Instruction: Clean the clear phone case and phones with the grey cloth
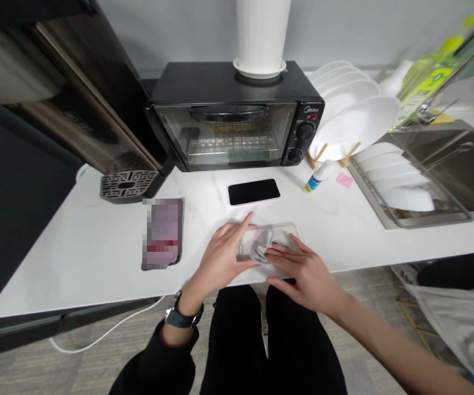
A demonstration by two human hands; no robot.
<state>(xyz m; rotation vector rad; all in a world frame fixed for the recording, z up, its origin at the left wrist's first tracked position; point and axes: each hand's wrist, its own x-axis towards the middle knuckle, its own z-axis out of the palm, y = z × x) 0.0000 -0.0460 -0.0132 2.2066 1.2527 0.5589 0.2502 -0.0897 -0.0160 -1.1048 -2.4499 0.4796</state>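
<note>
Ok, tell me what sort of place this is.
Probably a small kitchen or office pantry: a toaster oven on a white counter, plates in a rack, and a steel sink alongside.

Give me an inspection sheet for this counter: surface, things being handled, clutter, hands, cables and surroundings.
Surface: white counter, looks clean.
Things in hand: clear phone case lying flat near the front edge, grey cloth on it.
Clutter: black phone face up, second phone, small bottle, pink note.
Hands: left hand steadies the case's left end; right hand has fingertips on the cloth.
Cables: white cable on the floor under the counter.
Surroundings: toaster oven, white vase on top, plates in a rack, sink, drip tray.
</note>
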